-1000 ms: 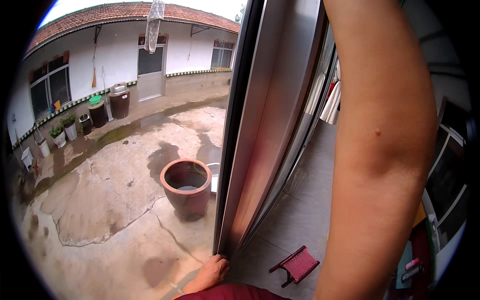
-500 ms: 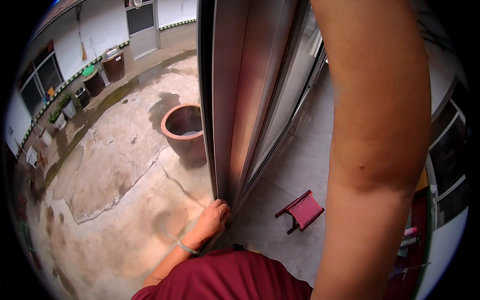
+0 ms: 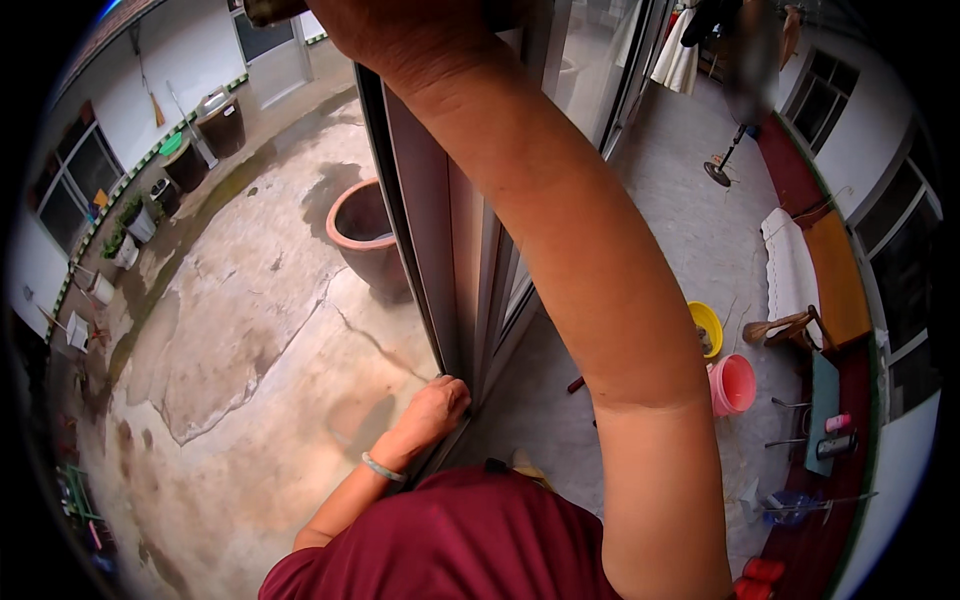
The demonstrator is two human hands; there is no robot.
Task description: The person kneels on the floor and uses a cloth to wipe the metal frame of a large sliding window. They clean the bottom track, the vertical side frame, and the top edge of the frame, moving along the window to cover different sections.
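Observation:
My left hand [image 3: 436,408] is closed round the lower part of the metal door or window frame [image 3: 462,230], with a pale bracelet on its wrist. My right arm [image 3: 600,270] reaches up across the picture. At the upper edge my right hand [image 3: 405,35] is bent in front of the frame's upper part, its fingers mostly cut off. A brownish thing [image 3: 275,10] sticks out beside it, and something dark shows on its other side. It looks held, but I cannot make out what it is.
Left of the frame lies a cracked concrete yard with a big clay pot [image 3: 365,240]. On the right, a tiled floor carries a yellow basin [image 3: 706,328], a pink bucket [image 3: 735,383], a wooden chair [image 3: 785,327] and a bench with white cloth [image 3: 790,265].
My right arm has swung left, and its hand has come into view at the top. The view has shifted, showing more of the right-hand room. My left hand keeps its grip on the frame.

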